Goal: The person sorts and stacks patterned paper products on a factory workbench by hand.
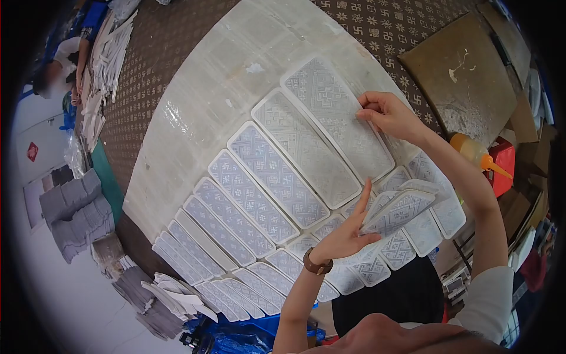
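- Two hands busy: left hand point(345, 235) grips a stack of patterned panels point(401, 207).
- The right hand point(389, 115) pinches the farthest laid panel point(330, 112), on white board point(194, 118).

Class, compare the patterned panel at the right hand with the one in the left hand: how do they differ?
The flat panel lies on the white board, right hand at its edge; the held panel is lifted and tilted in the left hand. The flat panel looks longer, the held panel shorter. Both are pale rectangles with geometric patterns.
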Available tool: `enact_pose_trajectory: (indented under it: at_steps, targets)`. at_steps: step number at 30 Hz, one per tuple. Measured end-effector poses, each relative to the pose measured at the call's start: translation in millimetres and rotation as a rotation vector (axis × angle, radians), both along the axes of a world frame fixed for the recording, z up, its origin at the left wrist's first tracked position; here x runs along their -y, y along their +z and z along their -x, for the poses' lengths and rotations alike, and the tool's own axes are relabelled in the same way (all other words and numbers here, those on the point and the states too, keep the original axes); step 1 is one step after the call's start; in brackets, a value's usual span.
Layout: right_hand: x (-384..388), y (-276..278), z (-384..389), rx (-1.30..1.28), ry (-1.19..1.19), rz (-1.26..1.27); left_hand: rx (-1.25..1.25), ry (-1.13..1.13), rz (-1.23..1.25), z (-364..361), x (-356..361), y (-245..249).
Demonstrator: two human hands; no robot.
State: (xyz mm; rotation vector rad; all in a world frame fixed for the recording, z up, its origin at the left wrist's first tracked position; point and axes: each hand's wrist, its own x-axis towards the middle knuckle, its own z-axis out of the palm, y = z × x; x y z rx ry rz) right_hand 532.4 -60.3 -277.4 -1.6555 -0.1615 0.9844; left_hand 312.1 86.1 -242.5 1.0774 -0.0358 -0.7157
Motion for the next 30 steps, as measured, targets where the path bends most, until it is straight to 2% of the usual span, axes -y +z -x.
enact_pose_trajectory:
  at_steps: [5, 8, 11, 13, 16, 17, 20, 21, 24, 25, 27, 28, 29, 30]
  targets:
    - [-2.1, -5.7, 11.5, 0.17, -0.036, 0.03, -0.026, -0.03, -0.016, -0.1, 1.5, -5.7]
    - [-3.4, -7.3, 15.1, 0.53, -0.075, 0.107, -0.029, -0.064, -0.028, -1.8, 2.3, -6.5]
    - [-9.8, 16.6, 13.7, 0.551, -0.028, 0.15, -0.154, -0.057, 0.022, -0.5, 2.7, -4.8]
    - [-12.2, 17.1, 13.8, 0.558, -0.004, 0.171, -0.145, -0.062, 0.015, -1.3, 1.8, -5.2]
    - [-13.8, 2.3, 15.5, 0.911, 0.27, 0.402, -0.128, -0.077, 0.01, -0.9, 1.5, -6.6]
    - [-14.2, -0.4, 14.2, 0.912, 0.271, 0.403, -0.112, -0.06, -0.012, 0.2, 1.6, -7.7]
    - [-26.2, 12.4, 7.5, 1.178, 0.39, 0.513, -0.071, -0.036, -0.052, 2.5, 2.7, -7.8]
    - [-24.2, 13.8, 6.0, 1.182, 0.384, 0.521, -0.142, -0.065, -0.061, 2.7, 0.5, -5.6]
    - [-19.8, 14.6, -0.6, 1.099, 0.323, 0.391, -0.263, -0.135, -0.091, 2.0, -14.6, 3.0]
    - [-14.7, 16.1, 0.6, 1.102, 0.313, 0.394, -0.321, -0.016, -0.114, 6.1, -22.9, 7.0]
    - [6.7, 19.3, 13.0, 0.293, 0.158, 0.034, -0.445, 0.227, -0.158, 12.4, -35.3, 12.7]
    - [20.3, 19.3, 21.5, 0.119, 0.192, -0.02, -0.449, 0.223, -0.159, 12.9, -38.0, 12.4]
    - [30.2, 20.9, 30.0, -0.054, 0.223, -0.075, -0.452, 0.397, -0.113, 13.3, -40.6, 10.4]
    - [31.8, 28.0, 36.3, -0.056, 0.217, -0.075, -0.45, 0.571, -0.067, 13.1, -42.3, 8.1]
